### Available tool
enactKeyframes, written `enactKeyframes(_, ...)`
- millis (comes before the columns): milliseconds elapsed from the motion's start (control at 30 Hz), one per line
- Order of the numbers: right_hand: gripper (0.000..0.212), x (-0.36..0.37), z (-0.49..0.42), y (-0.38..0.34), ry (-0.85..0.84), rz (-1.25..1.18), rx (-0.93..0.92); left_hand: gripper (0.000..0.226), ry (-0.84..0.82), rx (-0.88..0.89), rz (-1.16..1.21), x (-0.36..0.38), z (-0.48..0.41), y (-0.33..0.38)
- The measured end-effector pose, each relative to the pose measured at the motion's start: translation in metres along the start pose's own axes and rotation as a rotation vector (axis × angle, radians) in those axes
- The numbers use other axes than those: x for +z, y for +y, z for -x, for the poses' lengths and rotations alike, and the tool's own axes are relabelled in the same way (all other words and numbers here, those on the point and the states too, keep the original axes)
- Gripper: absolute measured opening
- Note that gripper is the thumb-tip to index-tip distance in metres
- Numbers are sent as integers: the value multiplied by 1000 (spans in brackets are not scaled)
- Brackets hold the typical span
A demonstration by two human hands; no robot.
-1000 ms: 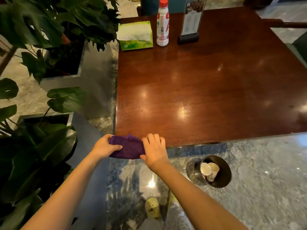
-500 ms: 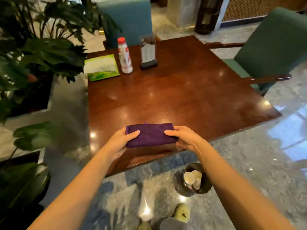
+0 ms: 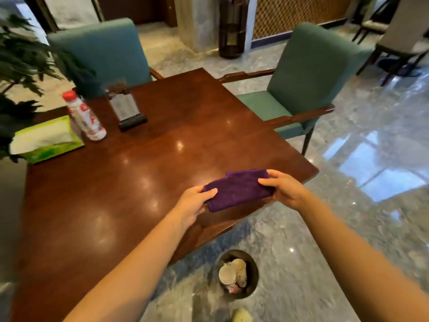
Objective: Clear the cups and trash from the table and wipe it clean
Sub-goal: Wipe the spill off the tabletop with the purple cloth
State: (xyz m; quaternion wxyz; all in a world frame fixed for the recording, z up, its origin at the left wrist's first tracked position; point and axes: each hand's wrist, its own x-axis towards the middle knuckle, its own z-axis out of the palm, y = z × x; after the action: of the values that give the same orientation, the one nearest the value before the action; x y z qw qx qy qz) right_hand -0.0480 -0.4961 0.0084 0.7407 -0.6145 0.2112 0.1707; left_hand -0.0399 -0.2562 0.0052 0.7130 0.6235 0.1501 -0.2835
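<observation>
A folded purple cloth is held over the near right part of the dark wooden table. My left hand grips its left end and my right hand grips its right end. Whether the cloth touches the tabletop I cannot tell. On the floor below the table's near edge stands a round dark bin with paper cups and scraps inside.
At the table's far left are a green tissue box, a white bottle with a red cap and a menu stand. Two teal chairs stand at the far and right sides. Potted plants are on the left.
Both hands carried the cloth from the table's near left edge up and over to the near right part. The view swung up and right, bringing the chairs into sight.
</observation>
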Motion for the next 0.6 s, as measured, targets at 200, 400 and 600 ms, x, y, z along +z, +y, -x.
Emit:
enactKeyframes(200, 20, -93, -37, -30, 180, 113, -12, 26, -19, -65, 2, 99, -64, 5)
enactKeyframes(400, 19, -132, -79, -45, 361, 226, -43, 27, 48, -71, 1, 151, -110, 10)
enactKeyframes(600, 30, -140, -112, -30, 476, 439, -59, 17, 155, -59, -124, 168, -137, -1)
